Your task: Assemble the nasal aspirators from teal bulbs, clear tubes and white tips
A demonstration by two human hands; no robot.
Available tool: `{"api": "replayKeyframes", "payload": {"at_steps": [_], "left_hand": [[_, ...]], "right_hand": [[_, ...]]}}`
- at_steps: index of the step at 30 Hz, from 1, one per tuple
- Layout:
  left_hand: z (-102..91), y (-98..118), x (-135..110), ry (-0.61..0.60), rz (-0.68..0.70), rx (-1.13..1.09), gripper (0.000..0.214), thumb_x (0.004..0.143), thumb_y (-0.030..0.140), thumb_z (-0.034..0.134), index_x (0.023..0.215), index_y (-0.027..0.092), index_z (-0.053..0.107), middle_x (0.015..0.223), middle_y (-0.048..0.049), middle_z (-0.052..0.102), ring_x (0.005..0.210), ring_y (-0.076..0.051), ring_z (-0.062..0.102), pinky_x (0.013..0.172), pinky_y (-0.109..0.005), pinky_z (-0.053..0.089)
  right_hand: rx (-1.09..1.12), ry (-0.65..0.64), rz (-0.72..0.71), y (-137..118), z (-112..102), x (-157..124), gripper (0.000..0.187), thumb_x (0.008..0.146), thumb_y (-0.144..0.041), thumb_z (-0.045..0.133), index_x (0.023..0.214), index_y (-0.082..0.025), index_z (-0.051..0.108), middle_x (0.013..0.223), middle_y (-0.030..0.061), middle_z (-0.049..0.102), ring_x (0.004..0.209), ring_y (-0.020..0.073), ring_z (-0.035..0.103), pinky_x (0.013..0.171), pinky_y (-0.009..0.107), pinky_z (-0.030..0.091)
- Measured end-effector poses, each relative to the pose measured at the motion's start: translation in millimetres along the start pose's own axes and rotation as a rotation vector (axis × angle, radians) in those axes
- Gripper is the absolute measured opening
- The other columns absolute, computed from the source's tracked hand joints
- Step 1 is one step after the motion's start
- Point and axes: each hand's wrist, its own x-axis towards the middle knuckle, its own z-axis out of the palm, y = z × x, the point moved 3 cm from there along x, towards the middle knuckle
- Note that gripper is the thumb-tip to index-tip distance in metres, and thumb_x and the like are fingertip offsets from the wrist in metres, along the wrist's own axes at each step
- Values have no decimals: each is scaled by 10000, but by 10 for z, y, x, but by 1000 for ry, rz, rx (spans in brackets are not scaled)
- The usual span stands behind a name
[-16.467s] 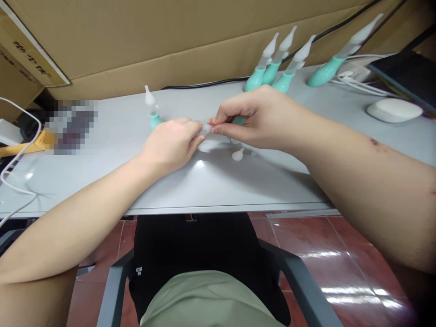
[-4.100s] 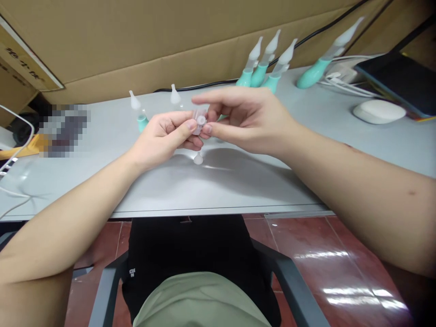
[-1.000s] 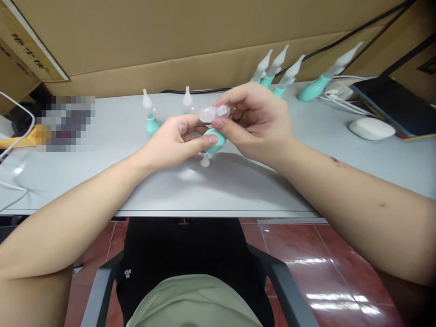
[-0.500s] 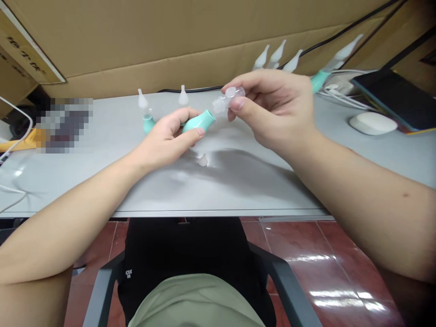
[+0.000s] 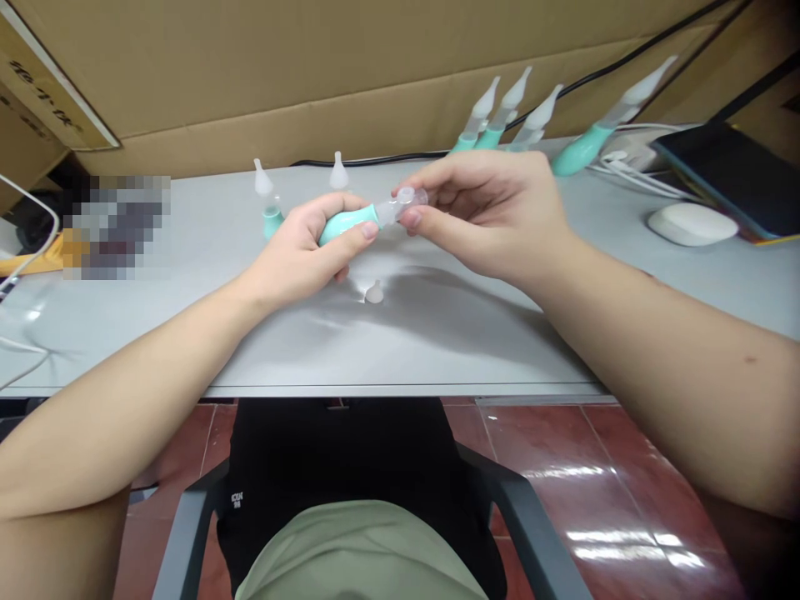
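Note:
My left hand [image 5: 312, 246] is closed around a teal squeeze bulb [image 5: 350, 223], its mouth pointing right. With thumb and fingers my right hand [image 5: 493, 204] grips a clear plastic tube [image 5: 400, 205], whose left end meets the mouth of the bulb. How deep the tube sits inside cannot be seen. On the table below lies a small translucent nozzle tip [image 5: 374, 292]. Behind my left hand stand a teal and white nasal aspirator [image 5: 272, 218] and another white pointed tip [image 5: 338, 171], its lower part hidden by the hand.
Several teal aspirators with white tips [image 5: 486, 100] stand at the back right, and one [image 5: 584, 150] leans apart from them. A white oval case [image 5: 692, 224], cables and a dark tablet-like device [image 5: 718, 179] lie farther right. Cardboard [image 5: 250, 75] walls the grey table's [image 5: 300, 350] back.
My right hand has moved left and slightly down with the clear tube, closing the gap to the bulb. The bulb has shifted slightly left and now lies more level.

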Motion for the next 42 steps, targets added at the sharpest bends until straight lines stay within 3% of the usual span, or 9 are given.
{"api": "replayKeyframes", "payload": {"at_steps": [3, 9, 15, 21, 28, 32, 36, 42], "left_hand": [[0, 42, -16, 10, -31, 37, 566, 968, 717, 1110, 1091, 255, 808, 771, 41, 622, 604, -135, 594, 562, -292, 574], [-17, 53, -30, -52, 58, 170, 414, 1087, 655, 987, 1144, 272, 841, 707, 55, 604, 596, -140, 520, 596, -323, 501], [-13, 67, -43, -44, 57, 236, 444, 1035, 674, 996, 1133, 273, 832, 795, 14, 695, 722, -195, 642, 707, -374, 565], [-9, 135, -83, -43, 139, 347, 292, 1081, 514, 860, 1181, 240, 851, 1043, -68, 897, 879, -233, 780, 798, -378, 646], [-16, 142, -100, -47, 179, 401, 307, 1079, 499, 855, 1208, 223, 889, 1052, -84, 924, 855, -234, 787, 785, -377, 647], [-18, 161, -109, -35, 195, 421, 273, 1055, 438, 852, 1198, 214, 913, 1046, -72, 941, 841, -221, 781, 780, -364, 635], [-15, 179, -111, -29, 237, 409, 255, 1042, 394, 871, 1186, 192, 928, 977, -69, 922, 792, -214, 764, 749, -360, 616], [7, 153, -101, -40, 224, 363, 253, 1042, 396, 874, 1203, 207, 921, 1154, -99, 978, 959, -252, 888, 879, -376, 714]], "right_hand": [[11, -33, 23, -5, -13, -9, 334, 984, -551, 1149, 1020, -328, 904, 1083, 99, 906, 993, 351, 821, 986, 588, 750], [20, -145, 21, 172, -54, 34, 472, 880, -598, 1215, 935, -322, 835, 968, 78, 857, 865, 305, 730, 759, 518, 674], [-9, -150, 23, 152, -45, 5, 600, 891, -812, 1181, 927, -325, 833, 963, 96, 825, 870, 321, 704, 812, 587, 700], [-39, -154, 19, 216, -35, 5, 709, 834, -956, 1152, 928, -322, 851, 916, 82, 794, 859, 311, 705, 786, 567, 695], [-161, -161, -80, 141, -23, -37, 590, 954, -833, 1097, 910, -317, 814, 890, 51, 804, 800, 274, 685, 708, 486, 589], [-210, -184, -117, 59, 13, -55, 402, 1011, -584, 1035, 885, -316, 764, 818, 33, 753, 750, 265, 652, 673, 472, 497], [-219, -184, -120, 42, 33, -56, 273, 1009, -469, 968, 903, -323, 764, 852, 40, 788, 780, 281, 690, 680, 474, 524], [-241, -201, -188, 7, 61, -93, 128, 1024, -286, 861, 954, -313, 758, 907, 21, 805, 808, 252, 714, 730, 437, 552]]}}
